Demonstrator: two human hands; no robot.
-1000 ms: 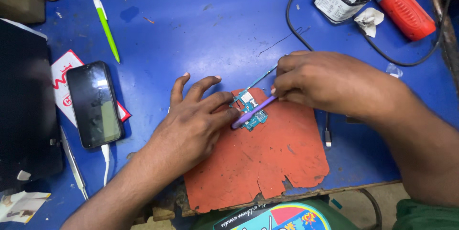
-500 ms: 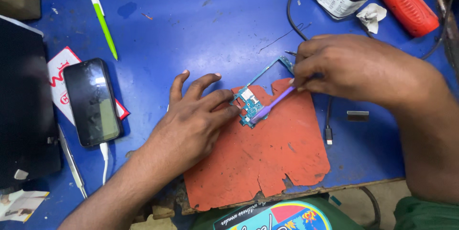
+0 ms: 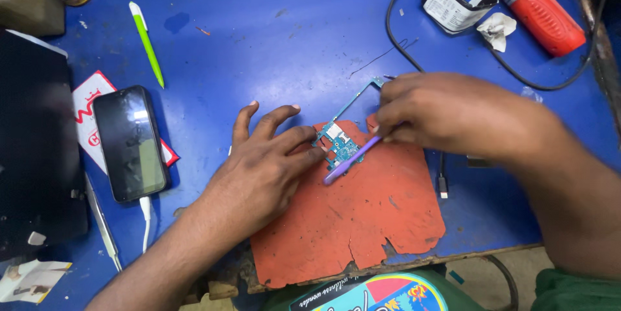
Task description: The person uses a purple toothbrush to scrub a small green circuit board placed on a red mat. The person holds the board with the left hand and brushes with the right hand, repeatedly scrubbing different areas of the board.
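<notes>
Board [image 3: 341, 141], small teal circuit piece, lay on orange mat [image 3: 362, 214]; left hand [image 3: 262, 172] open, fingertips pinning its edge; right hand [image 3: 446, 114] pinched purple tool [image 3: 349, 161]. Looked light, thin, fragile; best held by edges.

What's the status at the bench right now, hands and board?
Left hand flat, fingertips pinning the circuit board on the orange mat. Right hand has a grip on the purple tool, tip on the board. Nothing in the way.

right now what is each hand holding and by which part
The right hand holds a purple tool by its upper end, tip on the circuit board. The left hand grips nothing; its fingertips press the board's left edge.
</notes>
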